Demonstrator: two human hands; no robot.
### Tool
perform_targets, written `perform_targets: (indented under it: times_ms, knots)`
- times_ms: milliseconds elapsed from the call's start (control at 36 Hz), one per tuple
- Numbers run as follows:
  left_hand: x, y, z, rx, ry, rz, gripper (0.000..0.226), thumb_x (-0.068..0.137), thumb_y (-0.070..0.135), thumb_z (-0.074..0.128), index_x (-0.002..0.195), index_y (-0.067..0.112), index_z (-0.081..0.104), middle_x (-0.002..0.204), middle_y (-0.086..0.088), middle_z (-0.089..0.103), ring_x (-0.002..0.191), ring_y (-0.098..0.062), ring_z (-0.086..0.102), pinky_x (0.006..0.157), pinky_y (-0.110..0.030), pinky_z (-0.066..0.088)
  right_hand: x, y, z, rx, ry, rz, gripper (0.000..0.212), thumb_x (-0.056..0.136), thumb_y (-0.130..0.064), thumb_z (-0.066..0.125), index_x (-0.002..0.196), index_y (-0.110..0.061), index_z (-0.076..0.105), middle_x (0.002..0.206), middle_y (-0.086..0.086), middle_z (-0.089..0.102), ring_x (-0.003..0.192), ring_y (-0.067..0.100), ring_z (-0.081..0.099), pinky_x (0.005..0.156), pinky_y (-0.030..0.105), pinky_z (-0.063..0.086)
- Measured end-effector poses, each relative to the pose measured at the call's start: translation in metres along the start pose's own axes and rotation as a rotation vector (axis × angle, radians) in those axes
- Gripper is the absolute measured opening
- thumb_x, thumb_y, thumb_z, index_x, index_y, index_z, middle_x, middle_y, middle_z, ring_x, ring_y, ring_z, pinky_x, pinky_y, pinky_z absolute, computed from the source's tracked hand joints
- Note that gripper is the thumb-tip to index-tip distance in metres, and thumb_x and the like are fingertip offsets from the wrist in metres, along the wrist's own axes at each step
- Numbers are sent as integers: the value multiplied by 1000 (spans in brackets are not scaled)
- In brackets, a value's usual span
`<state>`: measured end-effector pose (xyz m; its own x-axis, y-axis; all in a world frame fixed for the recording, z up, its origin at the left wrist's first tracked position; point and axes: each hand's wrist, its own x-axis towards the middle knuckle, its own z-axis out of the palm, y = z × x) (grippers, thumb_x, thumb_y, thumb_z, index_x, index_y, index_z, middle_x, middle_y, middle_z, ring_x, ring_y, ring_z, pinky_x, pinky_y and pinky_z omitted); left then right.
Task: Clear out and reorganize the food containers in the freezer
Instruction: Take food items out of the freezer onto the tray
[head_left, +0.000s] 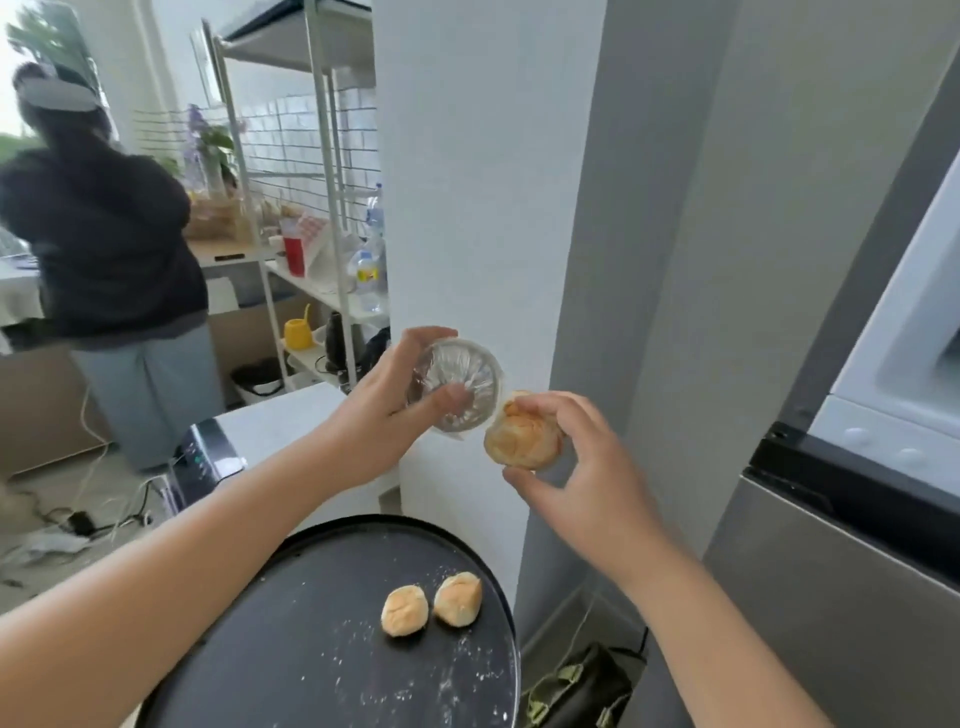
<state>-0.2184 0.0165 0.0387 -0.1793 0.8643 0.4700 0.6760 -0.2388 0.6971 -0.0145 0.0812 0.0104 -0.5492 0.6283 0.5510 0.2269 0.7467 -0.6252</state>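
There is only one view, from a wide-angle camera on the person's head. It looks forward and down over both forearms, close above the round black tray (291, 623). The fridge (857, 519) stands right of the tray, and the white shelf rack (332, 218) is further behind it, to the left.

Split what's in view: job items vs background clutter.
Job: clear plastic container in left hand; pastry in right hand; two pastries on black tray; fridge.
Clutter: yellow watering can, water bottles, green bag.
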Motion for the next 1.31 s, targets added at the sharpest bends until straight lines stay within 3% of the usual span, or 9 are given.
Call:
perform_targets:
  times_ms: [83, 194, 333, 472, 556, 639, 806, 1056, 1306]
  knots:
    - [-19, -29, -1, 12, -33, -78, 39, 85, 48, 48, 122, 45, 36, 114, 15, 50, 97, 9, 51, 79, -15, 42, -6, 12, 29, 73, -77, 81, 49, 73, -20, 73, 110, -44, 52, 114, -27, 49, 102, -7, 51, 82, 5, 41]
    - [-43, -70, 8, 63, -95, -183, 42, 89, 40, 52, 127, 43, 35, 128, 10, 48, 107, 0, 49, 86, -21, 39, -18, 37, 64, 77, -174, 241, 46, 72, -17, 70, 102, -46, 50, 111, -27, 49, 100, -2, 54, 83, 19, 47]
    - [-77, -122, 35, 62, -139, -430, 69, 83, 36, 67, 141, 30, 29, 122, 11, 46, 109, -9, 49, 89, -23, 38, -42, 72, 95, 4, -270, 411, 40, 70, -32, 74, 100, -40, 50, 102, -19, 54, 101, 9, 53, 79, 27, 46]
    - [-112, -163, 63, 0, -190, -614, 56, 75, 25, 77, 126, 23, 53, 109, 7, 65, 96, -10, 62, 83, -22, 49, -71, 102, 117, -179, -321, 499, 42, 66, -41, 73, 100, -40, 48, 85, -24, 36, 96, 19, 49, 78, 26, 37]
    - [-134, -179, 79, 26, -208, -655, 58, 72, 30, 78, 124, 28, 52, 107, 15, 62, 96, -5, 59, 81, -19, 44, -85, 118, 129, -202, -402, 579, 48, 64, -45, 73, 101, -40, 43, 97, -9, 48, 100, 20, 49, 82, 30, 41]
    - [-150, -189, 94, 130, -211, -695, 62, 68, 44, 76, 124, 38, 50, 110, 18, 60, 98, -9, 56, 89, -29, 43, -93, 131, 140, -208, -513, 607, 51, 64, -46, 75, 98, -39, 38, 105, -10, 54, 94, 18, 54, 72, 31, 44]
    - [-163, -208, 117, 184, -295, -735, 64, 65, 41, 79, 121, 36, 47, 116, 13, 55, 100, -11, 53, 85, -30, 43, -100, 148, 164, -266, -628, 619, 46, 73, -33, 72, 100, -33, 36, 102, -11, 51, 89, 19, 57, 71, 35, 50]
    - [-150, -233, 129, 251, -343, -719, 65, 62, 43, 79, 113, 35, 40, 115, 13, 48, 98, -14, 52, 79, -30, 42, -87, 172, 198, -276, -642, 576, 39, 80, -16, 64, 105, -24, 35, 117, -4, 46, 85, 19, 50, 66, 30, 37]
    - [-124, -249, 136, 489, -272, -466, 68, 68, 31, 78, 126, 23, 43, 116, -3, 49, 99, -27, 55, 81, -37, 45, -72, 190, 215, -125, -558, 632, 33, 78, -13, 64, 104, -23, 46, 116, -5, 48, 81, 16, 54, 68, 30, 45]
